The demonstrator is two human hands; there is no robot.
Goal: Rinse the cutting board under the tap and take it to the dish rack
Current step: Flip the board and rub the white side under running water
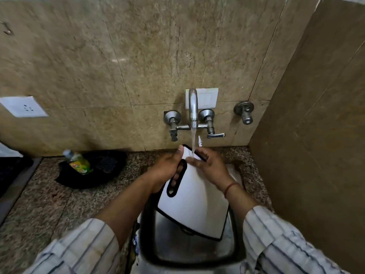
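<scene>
A white cutting board [194, 202] with a black rim and a slotted black handle is held tilted over the steel sink [177, 250]. My left hand [167, 171] grips its handle side, fingers showing through the slot. My right hand [207, 165] lies flat on the board's upper face near the top edge. Water runs from the wall tap [193, 107] onto the top of the board, right by my right fingers.
A green dish-soap bottle [78, 162] lies in a black tray [92, 169] with a dark scrubber on the speckled counter [49, 204] to the left. A wall corner closes in on the right. A second valve [245, 113] sits right of the tap.
</scene>
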